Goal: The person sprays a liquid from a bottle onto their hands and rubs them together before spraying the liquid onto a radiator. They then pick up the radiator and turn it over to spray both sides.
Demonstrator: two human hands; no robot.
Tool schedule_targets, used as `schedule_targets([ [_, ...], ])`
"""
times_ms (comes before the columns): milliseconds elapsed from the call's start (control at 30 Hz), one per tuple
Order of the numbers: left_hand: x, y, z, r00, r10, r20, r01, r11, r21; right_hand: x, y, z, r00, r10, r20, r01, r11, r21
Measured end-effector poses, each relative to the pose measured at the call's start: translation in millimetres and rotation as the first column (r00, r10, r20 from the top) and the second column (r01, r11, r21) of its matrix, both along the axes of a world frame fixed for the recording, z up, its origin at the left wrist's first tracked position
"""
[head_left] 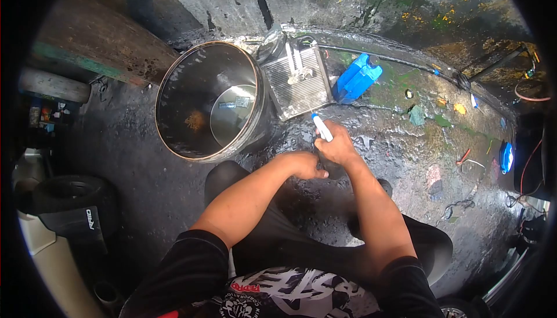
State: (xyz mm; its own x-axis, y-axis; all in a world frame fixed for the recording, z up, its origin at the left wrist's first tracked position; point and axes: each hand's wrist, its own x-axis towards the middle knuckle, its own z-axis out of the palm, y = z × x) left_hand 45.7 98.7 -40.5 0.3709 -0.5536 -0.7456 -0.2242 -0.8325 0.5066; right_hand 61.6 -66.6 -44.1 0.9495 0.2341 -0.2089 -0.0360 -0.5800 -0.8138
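My right hand (338,144) is closed around a white handle-like tool with a blue tip (322,127). Its tip points at the lower edge of a finned metal heat-exchanger core (282,94), which has two metal pipes (295,62) across its upper part. Just left of my right wrist, my left hand (303,165) hangs over the wet floor, fingers loosely extended and nothing visible in them. Some of its fingers are hidden beneath. Against the core's right side leans a blue plastic container (358,79).
A large open drum (162,115) stands left of the core, with some liquid at its bottom. Behind runs a stained wall (348,4). A tyre (75,196) lies at left; a thick beam (104,33) is at upper left. Small scraps litter the wet floor (429,144) at right.
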Motion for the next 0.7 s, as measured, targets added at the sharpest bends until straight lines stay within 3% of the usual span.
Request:
schedule_targets([
  [67, -1, -1, -10, 1.000, -0.006, 0.009, 0.006, 1.000, -0.014, 0, -2, 0, 1.000, -0.015, -0.023, 0.015, 1.000, 0.000],
  [167, 1, -4, -2, 1.000, -0.015, -0.002, 0.015, 1.000, 0.004, -4, -2, -6, 0.992, -0.023, 0.126, 0.017, 0.999, 0.045],
  [267, 1, -5, 5, 1.000, -0.023, 0.012, 0.023, 1.000, -0.004, -6, -1, -7, 0.998, -0.054, -0.024, 0.057, 0.983, 0.174],
  [367, -4, -3, -13, 0.998, -0.011, 0.054, 0.013, 0.999, -0.049, -7, 1, -8, 0.996, -0.088, -0.033, 0.087, 0.996, -0.016],
  [567, 0, -6, -24, 0.997, -0.078, -0.008, 0.077, 0.997, -0.024, -12, 4, -6, 0.989, -0.035, 0.144, 0.018, 0.993, 0.118],
  [700, -2, -6, -12, 0.997, -0.067, -0.026, 0.065, 0.996, -0.057, -11, 4, 18, 0.994, 0.051, -0.097, -0.048, 0.998, 0.036],
])
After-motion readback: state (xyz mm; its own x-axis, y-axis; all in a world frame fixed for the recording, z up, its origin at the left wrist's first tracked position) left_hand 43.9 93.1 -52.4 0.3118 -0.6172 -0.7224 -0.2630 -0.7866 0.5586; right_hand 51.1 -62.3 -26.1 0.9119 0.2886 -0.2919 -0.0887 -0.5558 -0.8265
